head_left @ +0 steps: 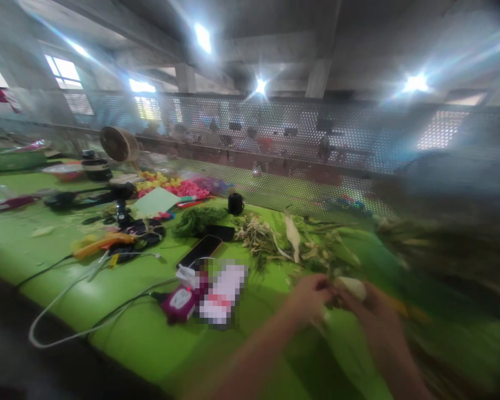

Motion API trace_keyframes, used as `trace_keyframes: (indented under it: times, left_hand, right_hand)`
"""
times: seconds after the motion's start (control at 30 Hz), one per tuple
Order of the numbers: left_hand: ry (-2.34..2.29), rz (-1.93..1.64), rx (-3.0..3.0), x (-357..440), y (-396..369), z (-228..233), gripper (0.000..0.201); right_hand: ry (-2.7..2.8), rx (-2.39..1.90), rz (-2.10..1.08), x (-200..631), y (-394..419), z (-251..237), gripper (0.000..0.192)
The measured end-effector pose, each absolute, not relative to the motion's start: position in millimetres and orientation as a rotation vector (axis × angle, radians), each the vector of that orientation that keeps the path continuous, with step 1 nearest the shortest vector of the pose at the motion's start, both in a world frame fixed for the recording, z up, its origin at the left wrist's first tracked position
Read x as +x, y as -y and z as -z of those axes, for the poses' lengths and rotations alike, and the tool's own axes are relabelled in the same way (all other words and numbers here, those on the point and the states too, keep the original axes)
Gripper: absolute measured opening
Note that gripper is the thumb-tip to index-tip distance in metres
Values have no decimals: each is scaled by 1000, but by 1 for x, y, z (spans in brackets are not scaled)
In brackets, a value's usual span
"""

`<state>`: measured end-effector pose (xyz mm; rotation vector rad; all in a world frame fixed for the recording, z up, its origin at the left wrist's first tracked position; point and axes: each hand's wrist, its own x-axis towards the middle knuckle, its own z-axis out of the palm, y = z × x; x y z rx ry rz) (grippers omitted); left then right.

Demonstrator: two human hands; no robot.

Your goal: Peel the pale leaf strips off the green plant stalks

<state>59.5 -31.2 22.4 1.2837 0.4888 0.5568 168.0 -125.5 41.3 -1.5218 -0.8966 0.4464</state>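
Observation:
My left hand [310,303] and my right hand [369,314] meet above the green tabletop at the lower right, both smeared by motion. My right fingers are closed around a pale, rounded, husk-like piece [352,287]. The left fingers are pinched together close beside it; what they hold cannot be made out. Just beyond the hands, a long pale husk-like strip [292,236] lies by a heap of dry cream-coloured scraps [256,233].
Left of my hands lie a blurred-out phone-like object [225,294], a purple power strip [181,300] with cables and a dark phone [200,251]. Farther back are a black mug [235,203], pink pieces [183,190] and a fan [119,144]. A perforated screen [275,133] rises behind the table.

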Motion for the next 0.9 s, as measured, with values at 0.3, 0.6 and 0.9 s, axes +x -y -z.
trace_keyframes:
  times: [0.3, 0.6, 0.9]
  left_hand:
    - [-544, -594, 1012, 64, 29, -13, 18]
    - [-547, -595, 1037, 65, 30, -11, 16]
    - [-519, -616, 1011, 60, 33, -23, 12]
  right_hand:
    - [1219, -1598, -84, 178, 129, -37, 15]
    - [1451, -1555, 298, 190, 126, -21, 14]
    - [1504, -1742, 296, 189, 126, -24, 31]
